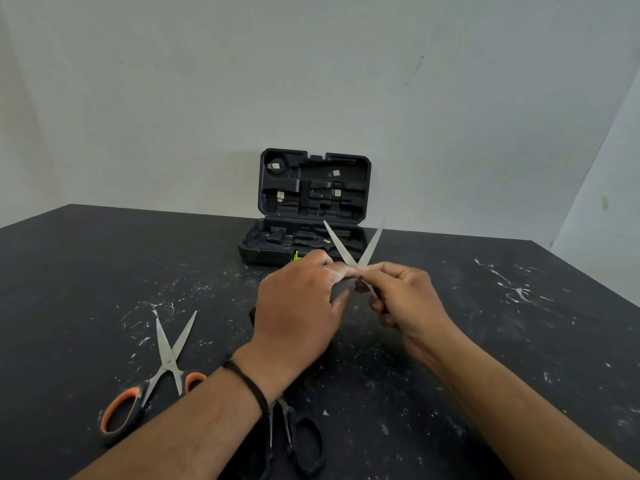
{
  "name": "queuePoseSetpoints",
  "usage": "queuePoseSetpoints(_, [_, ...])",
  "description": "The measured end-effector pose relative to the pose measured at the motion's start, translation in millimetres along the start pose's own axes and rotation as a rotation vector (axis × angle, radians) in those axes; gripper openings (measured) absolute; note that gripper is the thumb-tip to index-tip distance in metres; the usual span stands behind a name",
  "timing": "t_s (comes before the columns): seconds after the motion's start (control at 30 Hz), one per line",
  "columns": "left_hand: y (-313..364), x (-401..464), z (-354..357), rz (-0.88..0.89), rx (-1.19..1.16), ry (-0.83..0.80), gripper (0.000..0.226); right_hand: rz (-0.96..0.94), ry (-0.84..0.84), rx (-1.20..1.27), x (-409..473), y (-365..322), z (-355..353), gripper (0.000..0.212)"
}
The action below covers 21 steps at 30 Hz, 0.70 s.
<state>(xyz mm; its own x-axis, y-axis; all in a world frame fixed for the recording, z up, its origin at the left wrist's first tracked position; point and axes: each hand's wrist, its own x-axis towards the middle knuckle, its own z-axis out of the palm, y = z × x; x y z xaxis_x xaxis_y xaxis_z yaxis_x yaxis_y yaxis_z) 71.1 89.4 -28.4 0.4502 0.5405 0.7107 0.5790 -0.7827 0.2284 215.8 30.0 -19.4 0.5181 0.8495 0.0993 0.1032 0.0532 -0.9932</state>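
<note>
The handles of the held scissors (341,244) were almost wholly hidden: only a dark sliver showed between the two hands at the centre of the frame, and the pivot was covered by fingertips. Their two pale blades stood clear above the knuckles, spread in an X and pointing up toward the open tool case (313,188). The right blade was blurred and faint against the wall (450,98).

A second pair, the black-handled scissors (304,441), lay at the bottom centre. The left forearm crossed over its blades, and its handles faded into the dark table (86,271). The contents of the case were hard to make out, black on black, and a green bit at its front edge was half covered by the left hand (298,306).

That hand showed its back to the camera. Its fingers were curled forward onto the scissors near the pivot, and the thumb was tucked under the dark handle. A black wristband (246,380) circled its wrist. The right hand (407,306) came in from the lower right. Its upper fingertips pinched at the crossing of the blades and its lower fingers were curled round the other handle. Both hands thus gripped the scissors, which were raised above the table just in front of the case.

At the lower left the orange-handled scissors (168,362) lay open on the table, well apart from the hands.
</note>
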Motion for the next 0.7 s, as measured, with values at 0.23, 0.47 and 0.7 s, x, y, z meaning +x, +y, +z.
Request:
queuePoseSetpoints(0.23, [-8.6,6.2,-6.2,-0.166,-0.075,0.159,0.009,-0.013,-0.042,-0.053,-2.0,-2.4,-1.9,0.021])
queuePoseSetpoints(0.47, [2.4,0.0,-2.4,-0.079,-0.19,0.07,0.015,-0.082,-0.025,-0.085,-2.8,-0.5,-0.7,0.031])
queuePoseSetpoints(0.7, [-1.3,4.5,-2.7,-0.31,-0.205,0.109,0.019,-0.401,-0.09,-0.285,-5.0,-2.6,3.5,0.02])
